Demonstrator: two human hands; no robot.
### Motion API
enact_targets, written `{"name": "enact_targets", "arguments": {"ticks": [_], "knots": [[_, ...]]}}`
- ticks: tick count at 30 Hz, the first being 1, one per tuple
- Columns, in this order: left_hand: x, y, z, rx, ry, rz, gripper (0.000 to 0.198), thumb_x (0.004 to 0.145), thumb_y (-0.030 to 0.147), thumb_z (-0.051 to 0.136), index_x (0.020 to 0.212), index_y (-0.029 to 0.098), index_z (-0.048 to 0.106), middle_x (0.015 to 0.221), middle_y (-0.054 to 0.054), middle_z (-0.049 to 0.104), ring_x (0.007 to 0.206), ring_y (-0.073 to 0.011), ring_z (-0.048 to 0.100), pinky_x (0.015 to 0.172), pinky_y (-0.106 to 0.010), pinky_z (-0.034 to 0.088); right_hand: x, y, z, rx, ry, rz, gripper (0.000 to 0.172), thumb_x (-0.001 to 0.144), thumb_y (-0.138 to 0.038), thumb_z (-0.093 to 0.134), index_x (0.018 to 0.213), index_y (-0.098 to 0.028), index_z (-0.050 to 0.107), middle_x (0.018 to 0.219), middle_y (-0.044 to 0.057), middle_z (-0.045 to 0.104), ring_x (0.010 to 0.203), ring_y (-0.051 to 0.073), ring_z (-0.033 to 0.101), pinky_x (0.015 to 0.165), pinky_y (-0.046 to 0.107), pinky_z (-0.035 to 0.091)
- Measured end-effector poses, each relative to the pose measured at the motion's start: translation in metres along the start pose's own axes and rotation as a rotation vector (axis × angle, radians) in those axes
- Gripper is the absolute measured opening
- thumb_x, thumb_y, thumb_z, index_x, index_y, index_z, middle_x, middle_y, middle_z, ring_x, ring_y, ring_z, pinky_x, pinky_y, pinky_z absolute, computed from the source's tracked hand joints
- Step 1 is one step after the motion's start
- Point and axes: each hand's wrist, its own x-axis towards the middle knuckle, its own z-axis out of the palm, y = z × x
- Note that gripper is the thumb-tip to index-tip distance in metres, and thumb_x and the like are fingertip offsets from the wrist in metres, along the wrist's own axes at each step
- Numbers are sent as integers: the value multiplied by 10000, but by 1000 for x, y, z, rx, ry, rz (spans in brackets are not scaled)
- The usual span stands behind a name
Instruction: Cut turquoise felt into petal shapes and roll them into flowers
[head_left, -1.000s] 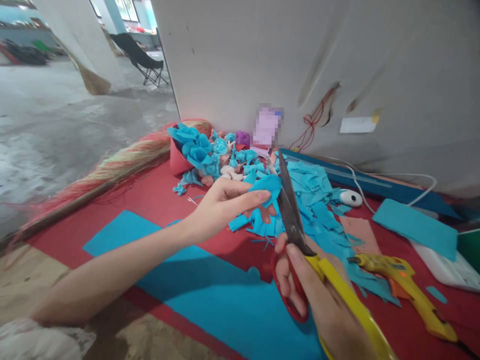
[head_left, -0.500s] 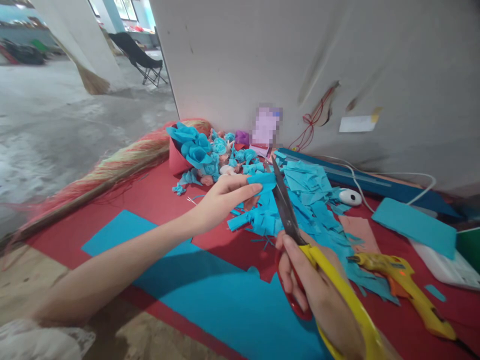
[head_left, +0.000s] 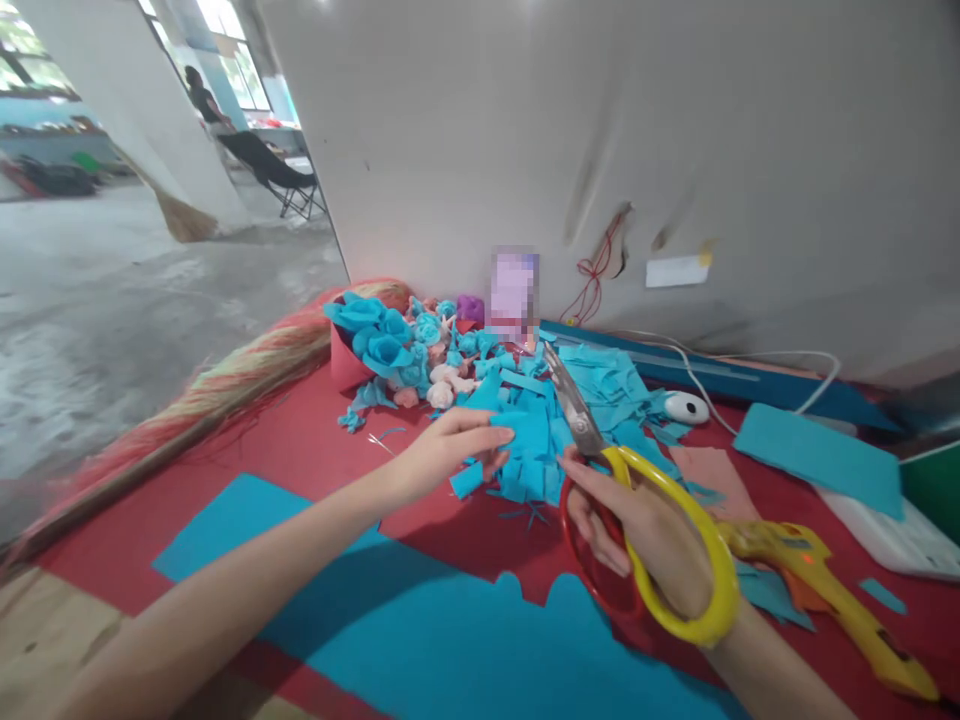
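My left hand (head_left: 450, 450) is closed, pinching a small strip of blue paper (head_left: 529, 432) between thumb and fingers above a pile of cut blue pieces (head_left: 604, 375). In my right hand (head_left: 660, 530) are scissors (head_left: 579, 412) with one yellow and one red handle loop. Their blades look nearly together and point away from me, just right of the strip and apart from it. Below both hands lies a large blue sheet (head_left: 435, 610) with rounded cut-outs along its far edge, on a red surface (head_left: 300, 430).
Blue paper flowers in a red cone (head_left: 349, 360) and several small flowers (head_left: 427, 330) stand at the back left. A yellow glue gun (head_left: 825, 580), a white mouse-shaped item (head_left: 686, 407) and a blue pad (head_left: 817, 455) lie right. A wall (head_left: 450, 150) rises behind; a person (head_left: 202, 98) is far off.
The scissors have moved off the blue strip and their blades have come closer together. My right hand has turned so the handle loops show more. The view has tilted up slightly.
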Motion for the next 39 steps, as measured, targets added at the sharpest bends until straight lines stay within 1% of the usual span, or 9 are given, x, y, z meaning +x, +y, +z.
{"name": "enact_targets", "arguments": {"ticks": [5, 8, 12, 15, 19, 22, 26, 33, 39], "knots": [[-5, 1, 8, 167, -156, -8, 341, 803, 307, 452, 503, 145, 446, 512, 20, 458, 529, -86, 422, 587, -230, 344, 3, 1, 1, 183, 75, -65, 285, 692, -437, 595, 692, -157, 537, 310, -86, 384, 267, 38, 256, 321, 177, 183], [-8, 0, 14, 214, -195, -53, 317, 807, 300, 447, 530, 146, 441, 521, 32, 446, 519, -75, 400, 547, -209, 327, 3, 2, 4, 313, 133, -75, 349, 615, -345, 689, 851, -187, 487, 382, -111, 440, 288, 25, 269, 323, 155, 184], [-12, -1, 20, 270, -199, -68, 361, 830, 380, 403, 558, 152, 471, 518, 19, 470, 518, -90, 425, 526, -207, 356, 3, 4, 5, 415, 88, -53, 405, 572, -230, 712, 889, -206, 461, 600, -62, 578, 309, 0, 299, 326, 152, 204], [-15, 4, 20, 315, -77, 102, 350, 879, 364, 300, 774, 155, 561, 722, -33, 583, 679, -128, 523, 644, -227, 427, 3, 3, 2, 433, 42, -15, 368, 549, -219, 713, 835, -186, 485, 579, -62, 555, 302, -14, 277, 315, 140, 185], [-14, 8, 17, 443, -46, 395, 236, 823, 212, 423, 1037, 186, 521, 990, -71, 584, 896, -164, 526, 765, -263, 426, 4, 1, -2, 439, -7, 37, 371, 516, -218, 716, 799, -168, 481, 581, -56, 560, 288, -29, 269, 313, 133, 193], [-12, 8, 15, 276, -55, 193, 207, 860, 262, 366, 912, 165, 541, 836, -44, 571, 744, -134, 533, 657, -235, 435, 5, 1, -4, 378, -35, 35, 389, 515, -230, 705, 822, -175, 473, 569, -66, 554, 291, -22, 268, 315, 140, 192], [-10, 5, 13, 246, -283, -134, 284, 813, 396, 481, 724, 137, 556, 630, 17, 499, 568, -81, 465, 537, -181, 377, 5, 1, -4, 129, -71, 1, 348, 564, -209, 652, 862, -179, 476, 528, -78, 534, 315, 6, 280, 321, 154, 204], [-9, 1, 11, 432, -459, -82, 260, 736, 386, 600, 669, 139, 560, 543, 51, 434, 495, -50, 376, 447, -155, 281, 4, 5, -2, -78, -66, -104, 271, 553, -151, 599, 794, -192, 483, 502, -71, 559, 351, 35, 320, 334, 161, 253], [-10, -2, 11, 338, -618, -205, 323, 820, 394, 478, 619, 141, 483, 531, 30, 477, 496, -66, 437, 493, -166, 358, 7, 10, -4, -141, -142, -163, 288, 517, -121, 609, 773, -192, 501, 480, -70, 584, 367, 53, 385, 387, 170, 287]]}}
